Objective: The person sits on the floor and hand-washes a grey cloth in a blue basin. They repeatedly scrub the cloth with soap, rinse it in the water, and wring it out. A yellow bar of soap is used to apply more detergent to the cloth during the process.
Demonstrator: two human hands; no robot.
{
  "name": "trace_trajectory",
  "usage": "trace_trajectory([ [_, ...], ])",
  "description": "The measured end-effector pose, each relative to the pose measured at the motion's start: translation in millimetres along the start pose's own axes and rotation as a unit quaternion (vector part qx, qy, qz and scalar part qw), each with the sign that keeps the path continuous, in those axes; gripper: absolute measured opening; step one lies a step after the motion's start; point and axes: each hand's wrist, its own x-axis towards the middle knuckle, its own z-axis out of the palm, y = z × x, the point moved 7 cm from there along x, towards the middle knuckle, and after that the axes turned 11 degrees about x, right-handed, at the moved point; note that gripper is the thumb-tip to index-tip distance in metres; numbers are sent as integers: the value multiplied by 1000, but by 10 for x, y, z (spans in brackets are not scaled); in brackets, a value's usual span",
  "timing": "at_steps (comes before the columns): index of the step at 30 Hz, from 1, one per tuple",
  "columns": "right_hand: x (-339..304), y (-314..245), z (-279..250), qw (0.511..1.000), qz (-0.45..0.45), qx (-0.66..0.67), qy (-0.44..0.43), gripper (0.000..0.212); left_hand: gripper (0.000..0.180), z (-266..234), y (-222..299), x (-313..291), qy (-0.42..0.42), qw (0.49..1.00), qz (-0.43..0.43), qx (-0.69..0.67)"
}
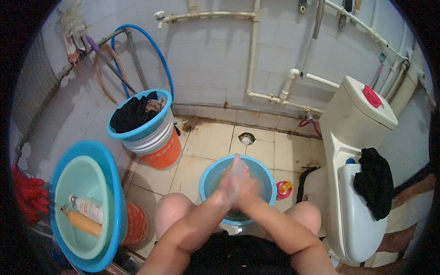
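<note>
My two hands meet over a light blue basin [206, 179] of cloudy water on the floor, between my bent knees. A pale, translucent wet thing [238, 170], blurred, is squeezed between them; I cannot tell whether it is thin cloth or plastic film. My left hand [227, 183] is closed against its left side, thumb upward. The fingers of my right hand [247, 190] curl round it from the right, partly smeared by motion. Just right of the basin lies a small pink dish [280, 195] with a yellow-orange piece [286, 187] in it.
At left, a pale green basin [64, 178] holding bottles sits inside a bigger blue basin [117, 192]. Dark clothes [130, 113] fill a tub on a bucket [158, 153]. Black cloth [373, 183] lies on the toilet [362, 229]. Another person's arm [417, 190] shows at far right.
</note>
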Motion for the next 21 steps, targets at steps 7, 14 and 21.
trace_trajectory([
  [7,84,949,-126,921,228,314,20,28,51,608,222,-5,367,903,5,222],
  [14,18,574,-322,786,339,501,-128,24,37,683,660,-148,337,857,8,390],
  [21,105,742,-669,760,244,595,94,12,42,756,461,-161,136,639,-130,746],
])
